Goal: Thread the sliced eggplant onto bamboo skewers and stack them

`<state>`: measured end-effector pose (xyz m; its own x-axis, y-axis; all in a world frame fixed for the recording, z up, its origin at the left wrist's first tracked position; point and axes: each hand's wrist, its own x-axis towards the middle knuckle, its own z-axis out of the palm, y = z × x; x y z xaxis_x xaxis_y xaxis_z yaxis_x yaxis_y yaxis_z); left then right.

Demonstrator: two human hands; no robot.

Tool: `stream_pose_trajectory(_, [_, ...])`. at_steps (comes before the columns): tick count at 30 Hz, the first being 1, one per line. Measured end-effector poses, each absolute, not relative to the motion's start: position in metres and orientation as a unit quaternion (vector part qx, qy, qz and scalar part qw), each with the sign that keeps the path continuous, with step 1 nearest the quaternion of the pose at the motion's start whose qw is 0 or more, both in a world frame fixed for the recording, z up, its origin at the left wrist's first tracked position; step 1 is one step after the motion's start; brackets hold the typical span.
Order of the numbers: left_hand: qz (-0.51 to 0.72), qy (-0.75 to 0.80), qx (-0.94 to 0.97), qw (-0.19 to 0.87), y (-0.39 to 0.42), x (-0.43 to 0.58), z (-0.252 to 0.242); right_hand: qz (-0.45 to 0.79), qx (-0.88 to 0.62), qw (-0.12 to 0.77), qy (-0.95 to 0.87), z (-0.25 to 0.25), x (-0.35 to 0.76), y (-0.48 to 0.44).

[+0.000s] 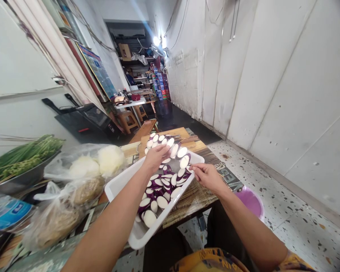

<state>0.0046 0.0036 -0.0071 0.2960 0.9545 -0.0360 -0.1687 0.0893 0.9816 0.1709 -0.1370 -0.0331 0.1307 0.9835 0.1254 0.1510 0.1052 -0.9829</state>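
Observation:
A white rectangular tray (119, 184) lies on the table in front of me, holding several purple-skinned eggplant slices (161, 185) with white flesh. My left hand (155, 156) reaches over the far end of the tray with its fingers curled on a few slices. More eggplant slices (158, 140) lie on a wooden cutting board (175, 133) just beyond it. My right hand (205, 175) rests at the tray's right rim, fingers bent and pinched at the edge.
Clear plastic bags of white and brown food (82, 177) sit left of the tray. A metal bowl of green stalks (19, 158) stands at far left. A purple bucket (251, 202) is on the speckled floor to the right. Stools and shelves fill the far corridor.

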Motion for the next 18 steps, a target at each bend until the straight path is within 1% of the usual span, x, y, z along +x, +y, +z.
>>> stream_pose_trajectory(18, [0.439, 0.385, 0.518, 0.625, 0.004, 0.004, -0.0085, 0.408, -0.535, 0.532, -0.515, -0.0317, 0.1705, -0.1384])
